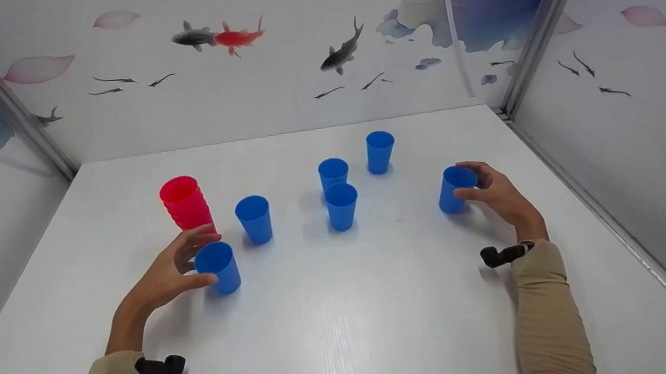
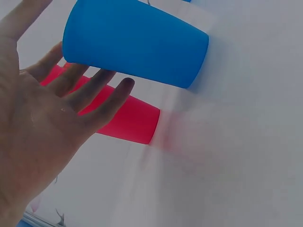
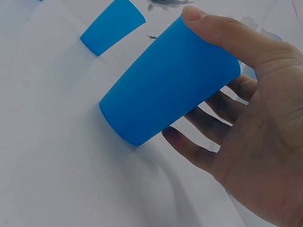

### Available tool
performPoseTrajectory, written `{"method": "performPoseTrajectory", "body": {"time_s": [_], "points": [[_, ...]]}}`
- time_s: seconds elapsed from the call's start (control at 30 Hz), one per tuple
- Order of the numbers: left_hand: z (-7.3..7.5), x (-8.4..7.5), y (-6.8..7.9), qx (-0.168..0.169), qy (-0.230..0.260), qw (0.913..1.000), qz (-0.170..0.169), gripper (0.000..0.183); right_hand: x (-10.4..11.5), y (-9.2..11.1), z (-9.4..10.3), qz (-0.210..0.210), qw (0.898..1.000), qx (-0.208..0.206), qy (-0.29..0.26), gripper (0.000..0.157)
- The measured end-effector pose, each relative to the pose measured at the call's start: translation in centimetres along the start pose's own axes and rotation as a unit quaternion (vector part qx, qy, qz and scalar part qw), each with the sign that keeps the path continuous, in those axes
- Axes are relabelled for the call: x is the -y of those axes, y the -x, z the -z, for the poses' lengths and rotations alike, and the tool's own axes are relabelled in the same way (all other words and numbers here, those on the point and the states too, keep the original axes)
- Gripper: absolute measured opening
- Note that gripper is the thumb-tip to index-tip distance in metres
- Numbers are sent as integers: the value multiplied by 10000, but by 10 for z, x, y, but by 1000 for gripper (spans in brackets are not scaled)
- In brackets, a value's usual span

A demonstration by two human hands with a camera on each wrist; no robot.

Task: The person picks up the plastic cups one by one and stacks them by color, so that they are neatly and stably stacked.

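Note:
My left hand (image 1: 164, 274) curves around a blue cup (image 1: 226, 275) at the front left, its thumb in front and fingers spread behind. In the left wrist view those fingers (image 2: 102, 106) look loose, with the index finger away from the cup wall. Behind them rises a stack of red cups (image 1: 182, 202), partly covered by the hand. On the right, my right hand (image 1: 500, 197) holds another blue cup (image 1: 451, 198) near its rim. The right wrist view shows the thumb (image 3: 227, 30) along that cup's upper side and the other fingers on its far side. Both blue cups stand upright.
Between the hands stand more upright blue cups: one beside the red stack (image 1: 257, 222), two close together at the centre (image 1: 342, 213), and one farther back (image 1: 379, 156). Printed wall panels (image 1: 278, 90) bound the white table (image 1: 343, 317) at the back and sides.

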State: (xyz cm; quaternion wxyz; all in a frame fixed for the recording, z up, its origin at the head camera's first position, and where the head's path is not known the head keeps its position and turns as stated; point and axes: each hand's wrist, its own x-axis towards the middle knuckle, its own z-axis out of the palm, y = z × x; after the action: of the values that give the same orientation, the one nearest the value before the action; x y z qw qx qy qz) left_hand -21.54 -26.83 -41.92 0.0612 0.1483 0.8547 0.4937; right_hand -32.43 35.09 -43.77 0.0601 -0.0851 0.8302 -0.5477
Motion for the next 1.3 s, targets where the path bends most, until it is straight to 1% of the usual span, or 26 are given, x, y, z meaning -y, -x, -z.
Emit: {"method": "performPoseTrajectory", "body": {"time_s": [0.13,0.27,0.33,0.37,0.47,0.6,0.7,0.8,0.9,1.07,1.3], "points": [[-3,3,-2,165,-268,9985,455,94,0,0,0,10,10000,-6,-25,75],[-4,0,-5,190,-596,9934,956,93,0,1,-1,-21,10000,-28,-32,76],[-5,-2,-7,168,-661,9917,1094,92,-1,1,-2,-14,10000,-5,-2,77],[-6,-4,-7,151,-661,9915,1111,91,-1,1,-2,-16,10000,-4,16,77],[-9,-10,-11,109,-611,9926,1047,90,-1,0,-2,-24,10000,-5,47,77],[-16,-22,-19,86,-496,9954,820,88,-2,-1,-2,-25,10000,-17,40,76],[-22,-35,-27,134,-459,9962,726,88,-2,-1,-2,-14,10000,-5,36,76],[-27,-51,-36,270,-464,9960,718,88,-2,0,-2,-25,10000,-17,38,76],[-34,-68,-46,374,-505,9956,700,88,-1,0,-1,-11,10000,5,-79,76],[-51,-93,-67,335,-458,9965,617,89,-1,0,0,-33,9998,27,-175,76],[-79,-127,-92,225,-128,9993,272,89,-1,-1,-2,-81,9999,-19,-83,76]]}}
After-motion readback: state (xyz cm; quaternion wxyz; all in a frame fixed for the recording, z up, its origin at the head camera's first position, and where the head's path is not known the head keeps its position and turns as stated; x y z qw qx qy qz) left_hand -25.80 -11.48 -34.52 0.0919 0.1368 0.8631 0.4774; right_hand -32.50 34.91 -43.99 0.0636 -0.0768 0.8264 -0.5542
